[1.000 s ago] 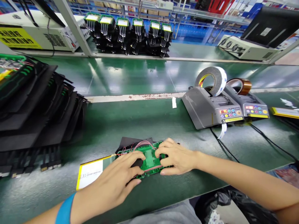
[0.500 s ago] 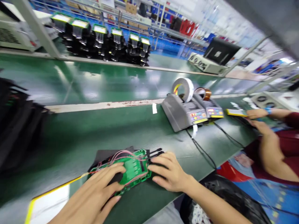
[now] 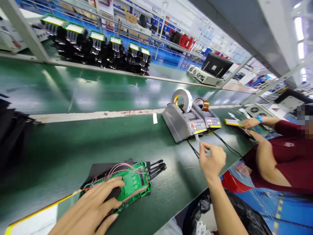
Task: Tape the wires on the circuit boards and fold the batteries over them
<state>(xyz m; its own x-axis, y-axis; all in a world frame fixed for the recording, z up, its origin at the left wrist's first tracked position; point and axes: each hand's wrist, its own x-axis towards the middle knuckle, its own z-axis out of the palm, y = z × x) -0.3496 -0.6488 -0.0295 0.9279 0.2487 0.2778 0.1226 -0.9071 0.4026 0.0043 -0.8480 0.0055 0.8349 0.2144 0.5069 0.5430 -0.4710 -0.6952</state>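
Head view: the left hand (image 3: 90,209) lies loosely open on the green board (image 3: 132,182), fingers parted around a black part (image 3: 114,195). The board rests on the tabletop (image 3: 171,195) under and just beyond that hand, with cables (image 3: 156,169) poking out toward the right hand (image 3: 212,160). That one, well apart from the board, has thumb and forefinger pinched on the tape strip (image 3: 197,137) below the dispenser (image 3: 182,122). A yellow-edged pack (image 3: 34,222) lies left of the left hand.
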